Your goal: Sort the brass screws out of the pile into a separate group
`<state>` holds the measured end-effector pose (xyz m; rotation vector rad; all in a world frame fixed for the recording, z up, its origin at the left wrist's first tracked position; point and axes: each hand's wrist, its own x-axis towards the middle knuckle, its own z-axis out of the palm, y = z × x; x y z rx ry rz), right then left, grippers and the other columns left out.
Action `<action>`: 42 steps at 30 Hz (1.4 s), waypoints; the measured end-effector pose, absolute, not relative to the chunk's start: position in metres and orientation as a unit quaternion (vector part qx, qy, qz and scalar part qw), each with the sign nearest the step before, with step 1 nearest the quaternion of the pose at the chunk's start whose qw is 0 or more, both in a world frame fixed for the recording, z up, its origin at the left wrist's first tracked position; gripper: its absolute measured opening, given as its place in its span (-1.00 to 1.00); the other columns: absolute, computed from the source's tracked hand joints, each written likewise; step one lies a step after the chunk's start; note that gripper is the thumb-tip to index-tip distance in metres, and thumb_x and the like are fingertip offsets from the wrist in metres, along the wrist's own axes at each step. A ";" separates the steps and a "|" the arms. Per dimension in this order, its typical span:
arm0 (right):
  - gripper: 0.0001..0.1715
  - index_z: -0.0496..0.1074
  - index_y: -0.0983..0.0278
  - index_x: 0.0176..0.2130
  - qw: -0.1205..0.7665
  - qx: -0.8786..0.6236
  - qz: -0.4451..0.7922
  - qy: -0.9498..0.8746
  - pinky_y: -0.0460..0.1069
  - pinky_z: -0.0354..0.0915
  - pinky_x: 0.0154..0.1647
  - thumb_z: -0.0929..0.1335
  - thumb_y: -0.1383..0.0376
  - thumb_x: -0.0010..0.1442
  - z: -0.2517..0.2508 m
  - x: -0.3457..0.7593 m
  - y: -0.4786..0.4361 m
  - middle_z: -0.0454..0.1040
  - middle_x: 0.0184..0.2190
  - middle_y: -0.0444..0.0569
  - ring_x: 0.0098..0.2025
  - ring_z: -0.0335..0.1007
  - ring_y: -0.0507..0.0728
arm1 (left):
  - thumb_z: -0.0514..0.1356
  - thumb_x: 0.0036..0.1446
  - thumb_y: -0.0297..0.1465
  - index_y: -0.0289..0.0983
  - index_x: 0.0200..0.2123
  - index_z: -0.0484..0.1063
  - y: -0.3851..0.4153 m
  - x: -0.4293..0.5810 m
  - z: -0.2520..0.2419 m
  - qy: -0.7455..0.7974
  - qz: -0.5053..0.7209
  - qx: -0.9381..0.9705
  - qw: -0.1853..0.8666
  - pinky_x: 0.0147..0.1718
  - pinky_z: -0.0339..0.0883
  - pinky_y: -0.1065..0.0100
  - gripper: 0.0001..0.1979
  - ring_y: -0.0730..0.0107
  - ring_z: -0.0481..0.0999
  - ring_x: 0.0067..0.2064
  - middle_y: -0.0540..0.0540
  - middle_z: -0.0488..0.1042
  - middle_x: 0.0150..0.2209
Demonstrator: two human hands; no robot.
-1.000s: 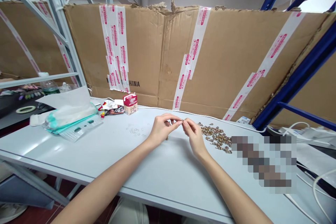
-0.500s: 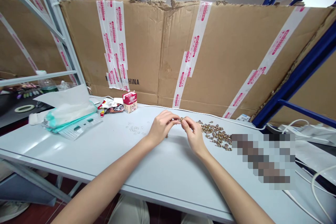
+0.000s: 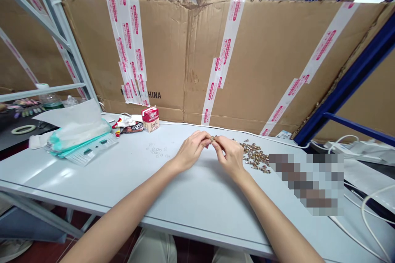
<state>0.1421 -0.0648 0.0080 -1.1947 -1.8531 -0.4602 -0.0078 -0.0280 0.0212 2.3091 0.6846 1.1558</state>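
Above the middle of the table, my left hand (image 3: pixel 193 150) and my right hand (image 3: pixel 230 154) meet at the fingertips. Between them sits a small brass-coloured metal piece (image 3: pixel 212 138), pinched from both sides and partly covered by fingers. Whether a ring is also in the left fingertips is too small to tell. Just right of my right hand spreads a pile of similar brass-coloured metal pieces (image 3: pixel 255 155), which look like small screws or fittings. To the left of my left hand, several thin translucent rings (image 3: pixel 158 151) lie scattered flat on the table.
On the grey-white table (image 3: pixel 185 205) stand a red and cream drink carton (image 3: pixel 150 120), crumpled wrappers (image 3: pixel 131 125) and a teal-edged plastic packet (image 3: pixel 80 137). A cardboard wall (image 3: pixel 173 57) closes the back. White cables (image 3: pixel 348 234) and a blurred-out patch lie at the right.
My right fingers have curled further over the metal piece. A small brass-coloured bit seen beneath my left hand earlier no longer shows. The view has shifted slightly.
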 end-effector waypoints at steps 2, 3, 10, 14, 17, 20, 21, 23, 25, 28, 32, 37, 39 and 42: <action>-0.68 0.29 0.28 -0.49 0.409 -0.474 -0.221 -0.748 -0.10 -0.01 -0.44 0.15 0.24 0.24 0.008 0.144 -0.065 0.30 -0.59 -0.10 -0.55 0.12 0.00 | -0.17 0.22 -0.26 -0.27 -0.46 0.22 -0.030 -0.007 0.021 0.246 0.414 0.833 0.273 -0.39 0.18 0.43 -0.68 0.47 0.27 -0.39 0.00 0.25 -0.46; -0.67 0.30 0.28 -0.48 0.397 -0.474 -0.231 -0.751 -0.09 -0.01 -0.44 0.15 0.24 0.24 0.008 0.145 -0.065 0.31 -0.59 -0.09 -0.55 0.12 0.01 | -0.19 0.22 -0.24 -0.27 -0.49 0.20 -0.031 -0.006 0.021 0.244 0.411 0.827 0.295 -0.41 0.18 0.44 -0.66 0.49 0.26 -0.42 0.01 0.23 -0.48; -0.66 0.34 0.27 -0.41 0.362 -0.496 -0.219 -0.758 -0.07 -0.04 -0.43 0.13 0.20 0.24 0.009 0.150 -0.064 0.32 -0.55 -0.05 -0.53 0.13 0.03 | -0.20 0.21 -0.17 -0.27 -0.50 0.14 -0.030 -0.005 0.020 0.229 0.413 0.783 0.405 -0.46 0.16 0.48 -0.63 0.55 0.20 -0.52 0.04 0.19 -0.55; -0.67 0.34 0.27 -0.40 0.363 -0.495 -0.214 -0.760 -0.06 -0.04 -0.43 0.13 0.21 0.25 0.010 0.153 -0.063 0.34 -0.53 -0.04 -0.52 0.13 0.03 | -0.15 0.20 -0.19 -0.29 -0.45 0.21 -0.027 -0.006 0.021 0.229 0.415 0.789 0.392 -0.43 0.17 0.48 -0.66 0.55 0.23 -0.49 0.04 0.24 -0.54; -0.70 0.33 0.28 -0.40 0.359 -0.487 -0.230 -0.762 -0.07 -0.04 -0.43 0.14 0.23 0.24 0.011 0.153 -0.063 0.35 -0.52 -0.05 -0.52 0.14 0.03 | -0.10 0.19 -0.23 -0.29 -0.45 0.27 -0.026 -0.008 0.023 0.229 0.424 0.799 0.360 -0.38 0.19 0.46 -0.68 0.52 0.28 -0.44 0.02 0.28 -0.52; -0.71 0.33 0.28 -0.41 0.359 -0.482 -0.239 -0.763 -0.08 -0.04 -0.43 0.15 0.23 0.24 0.012 0.153 -0.063 0.36 -0.52 -0.06 -0.52 0.13 0.02 | -0.06 0.17 -0.26 -0.29 -0.45 0.32 -0.024 -0.009 0.024 0.238 0.437 0.801 0.333 -0.36 0.21 0.45 -0.71 0.48 0.33 -0.38 -0.01 0.33 -0.49; -0.70 0.33 0.28 -0.41 0.356 -0.483 -0.241 -0.763 -0.08 -0.05 -0.43 0.15 0.23 0.24 0.012 0.153 -0.063 0.36 -0.51 -0.06 -0.52 0.13 0.02 | -0.04 0.16 -0.27 -0.29 -0.45 0.34 -0.024 -0.009 0.024 0.241 0.441 0.799 0.331 -0.37 0.22 0.45 -0.72 0.47 0.34 -0.37 -0.01 0.34 -0.48; -0.69 0.34 0.28 -0.40 0.346 -0.488 -0.248 -0.762 -0.07 -0.06 -0.44 0.14 0.22 0.25 0.012 0.154 -0.063 0.36 -0.52 -0.06 -0.53 0.13 0.02 | -0.01 0.14 -0.28 -0.30 -0.44 0.37 -0.022 -0.010 0.024 0.248 0.444 0.791 0.340 -0.40 0.22 0.46 -0.74 0.47 0.36 -0.38 -0.02 0.37 -0.48; -0.68 0.34 0.27 -0.39 0.330 -0.493 -0.263 -0.761 -0.06 -0.07 -0.44 0.13 0.22 0.25 0.012 0.155 -0.063 0.34 -0.54 -0.05 -0.53 0.12 0.03 | 0.02 0.12 -0.26 -0.30 -0.42 0.39 -0.021 -0.009 0.023 0.259 0.434 0.778 0.373 -0.48 0.22 0.47 -0.74 0.49 0.35 -0.43 -0.02 0.39 -0.49; -0.69 0.35 0.26 -0.39 0.303 -0.484 -0.281 -0.772 -0.04 -0.10 -0.45 0.13 0.25 0.25 0.012 0.158 -0.062 0.31 -0.57 -0.06 -0.53 0.12 0.03 | 0.08 0.05 -0.23 -0.32 -0.38 0.43 -0.019 -0.009 0.022 0.274 0.404 0.756 0.437 -0.62 0.17 0.50 -0.73 0.54 0.31 -0.54 -0.04 0.43 -0.49; -0.70 0.33 0.26 -0.42 0.294 -0.471 -0.273 -0.786 -0.05 -0.10 -0.44 0.13 0.28 0.25 0.010 0.159 -0.060 0.32 -0.57 -0.06 -0.52 0.14 0.03 | 0.14 0.00 -0.25 -0.34 -0.33 0.46 -0.017 -0.007 0.018 0.289 0.396 0.731 0.475 -0.69 0.13 0.52 -0.73 0.58 0.30 -0.60 -0.08 0.48 -0.45; -0.63 0.31 0.25 -0.46 0.331 -0.514 -0.177 -0.771 -0.08 -0.08 -0.45 0.10 0.21 0.26 0.006 0.155 -0.059 0.34 -0.59 -0.09 -0.53 0.17 0.02 | 0.17 -0.03 -0.27 -0.33 -0.38 0.49 -0.018 -0.005 0.015 0.309 0.431 0.723 0.442 -0.62 0.20 0.47 -0.76 0.50 0.37 -0.53 -0.08 0.50 -0.46; -0.61 0.30 0.25 -0.47 0.340 -0.531 -0.151 -0.762 -0.08 -0.08 -0.47 0.09 0.20 0.27 0.006 0.153 -0.059 0.33 -0.60 -0.10 -0.54 0.17 0.02 | 0.20 -0.06 -0.30 -0.30 -0.42 0.50 -0.018 -0.004 0.013 0.314 0.454 0.733 0.397 -0.51 0.25 0.43 -0.82 0.44 0.42 -0.45 -0.07 0.51 -0.45; -0.62 0.29 0.25 -0.47 0.340 -0.545 -0.124 -0.757 -0.08 -0.09 -0.49 0.10 0.18 0.26 0.007 0.151 -0.059 0.34 -0.59 -0.10 -0.55 0.17 0.03 | 0.21 -0.06 -0.34 -0.26 -0.42 0.51 -0.019 -0.003 0.011 0.320 0.482 0.752 0.317 -0.36 0.27 0.38 -0.87 0.41 0.42 -0.37 -0.06 0.50 -0.41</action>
